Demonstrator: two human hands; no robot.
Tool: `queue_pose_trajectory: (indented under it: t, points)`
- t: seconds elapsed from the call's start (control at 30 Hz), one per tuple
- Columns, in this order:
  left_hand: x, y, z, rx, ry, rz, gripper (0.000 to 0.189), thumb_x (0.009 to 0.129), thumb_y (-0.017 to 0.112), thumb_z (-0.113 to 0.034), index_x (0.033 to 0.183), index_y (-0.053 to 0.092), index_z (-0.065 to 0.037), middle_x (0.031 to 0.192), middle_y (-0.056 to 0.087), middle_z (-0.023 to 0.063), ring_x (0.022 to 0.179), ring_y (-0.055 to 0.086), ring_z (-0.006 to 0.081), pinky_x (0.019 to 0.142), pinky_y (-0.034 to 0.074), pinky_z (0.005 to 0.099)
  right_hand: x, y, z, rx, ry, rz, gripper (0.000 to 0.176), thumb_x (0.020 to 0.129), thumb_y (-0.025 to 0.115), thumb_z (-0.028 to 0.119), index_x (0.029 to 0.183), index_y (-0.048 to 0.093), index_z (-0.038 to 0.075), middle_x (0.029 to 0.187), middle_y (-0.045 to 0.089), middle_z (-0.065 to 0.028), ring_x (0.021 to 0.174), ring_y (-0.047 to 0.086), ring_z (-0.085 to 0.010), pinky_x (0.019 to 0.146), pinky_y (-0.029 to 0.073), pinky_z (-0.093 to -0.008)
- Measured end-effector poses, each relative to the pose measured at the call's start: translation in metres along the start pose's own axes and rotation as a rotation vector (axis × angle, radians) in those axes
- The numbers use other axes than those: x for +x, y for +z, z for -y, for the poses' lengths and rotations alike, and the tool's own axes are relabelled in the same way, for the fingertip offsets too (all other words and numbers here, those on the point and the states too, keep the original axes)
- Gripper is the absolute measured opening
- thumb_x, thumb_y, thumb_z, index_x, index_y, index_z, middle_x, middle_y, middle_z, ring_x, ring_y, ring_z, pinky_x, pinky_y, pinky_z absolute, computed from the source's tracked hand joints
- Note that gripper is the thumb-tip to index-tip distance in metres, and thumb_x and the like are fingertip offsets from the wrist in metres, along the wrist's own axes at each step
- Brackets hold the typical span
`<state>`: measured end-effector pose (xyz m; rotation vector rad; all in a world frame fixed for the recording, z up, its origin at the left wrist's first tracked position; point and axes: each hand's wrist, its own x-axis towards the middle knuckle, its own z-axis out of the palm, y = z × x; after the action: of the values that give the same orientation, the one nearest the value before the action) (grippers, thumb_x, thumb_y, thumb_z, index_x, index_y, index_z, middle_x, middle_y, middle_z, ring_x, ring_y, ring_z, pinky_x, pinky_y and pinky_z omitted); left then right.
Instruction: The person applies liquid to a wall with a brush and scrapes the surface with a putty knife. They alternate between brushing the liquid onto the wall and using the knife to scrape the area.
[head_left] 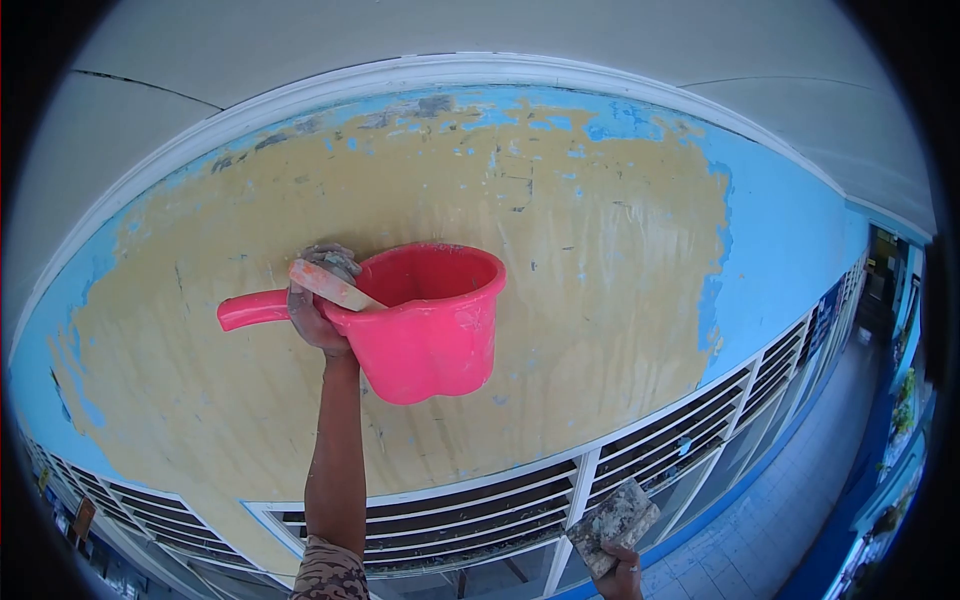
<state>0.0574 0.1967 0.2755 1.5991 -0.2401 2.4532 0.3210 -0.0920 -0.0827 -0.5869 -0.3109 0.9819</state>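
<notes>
A pink dipper (425,345) with a handle pointing left is held up in front of the wall by my left hand (318,312), whose fingers wrap round it where the handle meets the rim. A flat tool handle (335,286) lies between that hand and the dipper's rim; its far end is hidden inside. At the lower right my right hand (618,572) grips a flat, plaster-smeared block (614,522). The inside bottom of the dipper cannot be seen.
The wall (560,340) shows tan patches with peeling light blue paint round them. White trim (470,72) and a grey ceiling run above. Louvred windows (470,515) lie below. A tiled walkway (745,525) stretches away at the right, with plants along its edge.
</notes>
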Motion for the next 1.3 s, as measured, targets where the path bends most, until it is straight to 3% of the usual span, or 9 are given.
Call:
queue_pose_trajectory:
  t: [0.27, 0.53, 0.6, 0.67, 0.77, 0.93, 1.0, 1.13, 1.3]
  points:
    - [-0.005, -0.009, 0.007, 0.009, 0.006, 0.047, 0.05, 0.099, 0.037, -0.039, 0.073, 0.056, -0.001, 0.069, 0.057, 0.0117, 0.075, 0.058, 0.0292, 0.077, 0.049, 0.0455, 0.027, 0.021, -0.006, 0.465, 0.316, 0.01, 0.037, 0.078, 0.066, 0.017, 0.112, 0.061, 0.005, 0.099, 0.069, -0.0109, 0.083, 0.067, -0.027, 0.07, 0.054, -0.0387]
    - [-0.008, 0.0, -0.004, -0.053, -0.011, 0.072, 0.048, 0.098, 0.036, -0.04, 0.079, 0.056, -0.001, 0.067, 0.055, 0.0098, 0.071, 0.057, 0.0282, 0.076, 0.05, 0.0458, 0.018, 0.092, 0.014, -0.013, 0.094, 0.276, 0.044, 0.099, 0.05, 0.043, 0.124, 0.054, 0.007, 0.096, 0.068, -0.0126, 0.078, 0.07, -0.0296, 0.059, 0.057, -0.0433]
    - [-0.011, 0.0, -0.006, -0.07, -0.027, 0.077, 0.047, 0.098, 0.036, -0.04, 0.078, 0.056, -0.002, 0.067, 0.054, 0.0096, 0.07, 0.056, 0.0283, 0.075, 0.05, 0.0454, 0.026, 0.1, 0.003, -0.094, -0.196, 0.18, 0.048, 0.103, 0.045, 0.041, 0.131, 0.049, 0.002, 0.111, 0.064, -0.0172, 0.091, 0.069, -0.0317, 0.068, 0.058, -0.0449]
    - [-0.016, 0.004, -0.011, -0.087, -0.041, 0.087, 0.046, 0.097, 0.036, -0.04, 0.078, 0.056, -0.002, 0.067, 0.054, 0.0093, 0.07, 0.056, 0.0283, 0.074, 0.049, 0.045, 0.027, 0.118, 0.028, -0.184, -0.064, 0.342, 0.058, 0.105, 0.04, 0.043, 0.142, 0.038, -0.002, 0.128, 0.056, -0.0213, 0.107, 0.063, -0.0339, 0.09, 0.053, -0.0499]
    - [-0.028, 0.004, -0.022, -0.167, -0.172, -0.053, 0.046, 0.094, 0.039, -0.039, 0.08, 0.057, 0.0, 0.072, 0.058, 0.012, 0.071, 0.057, 0.0282, 0.072, 0.049, 0.0438, 0.038, 0.132, 0.027, -0.405, -0.524, 0.414, 0.055, 0.105, 0.043, 0.041, 0.136, 0.04, -0.004, 0.113, 0.062, -0.0222, 0.09, 0.067, -0.0301, 0.073, 0.057, -0.0454]
    - [-0.054, 0.004, -0.053, -0.011, -0.121, -0.07, 0.039, 0.085, 0.057, -0.028, 0.059, 0.053, 0.001, 0.064, 0.055, 0.0111, 0.074, 0.058, 0.0261, 0.08, 0.048, 0.0395, 0.028, 0.195, 0.047, -0.1, -0.387, 0.362, 0.037, 0.103, 0.052, 0.031, 0.121, 0.05, -0.002, 0.103, 0.064, -0.0202, 0.075, 0.067, -0.0264, 0.064, 0.06, -0.0409]
    - [-0.064, 0.01, -0.062, -0.062, -0.095, -0.172, 0.038, 0.084, 0.062, -0.024, 0.057, 0.052, 0.001, 0.059, 0.052, 0.009, 0.064, 0.056, 0.0249, 0.07, 0.05, 0.0385, 0.028, 0.204, 0.044, -0.178, -0.48, 0.359, 0.051, 0.106, 0.04, 0.039, 0.133, 0.046, -0.004, 0.122, 0.061, -0.0253, 0.085, 0.068, -0.0278, 0.076, 0.061, -0.0454]
    - [-0.063, 0.009, -0.1, 0.116, 0.239, 0.271, 0.042, 0.086, 0.065, -0.027, 0.057, 0.056, 0.002, 0.056, 0.051, 0.0079, 0.048, 0.053, 0.0214, 0.048, 0.048, 0.0317, 0.036, 0.207, 0.029, -0.13, -0.547, 0.476, 0.055, 0.107, 0.032, 0.042, 0.134, 0.046, -0.004, 0.128, 0.058, -0.0267, 0.101, 0.067, -0.0312, 0.09, 0.057, -0.0489]
    - [-0.084, 0.0, -0.123, 0.208, 0.309, 0.354, 0.027, 0.074, 0.062, -0.019, 0.059, 0.059, 0.003, 0.057, 0.053, 0.0095, 0.05, 0.061, 0.0253, 0.049, 0.052, 0.0309, 0.041, 0.226, 0.016, -0.174, -0.661, 0.462, 0.062, 0.108, 0.025, 0.045, 0.142, 0.039, -0.005, 0.138, 0.051, -0.0269, 0.13, 0.051, -0.0354, 0.113, 0.037, -0.0517]
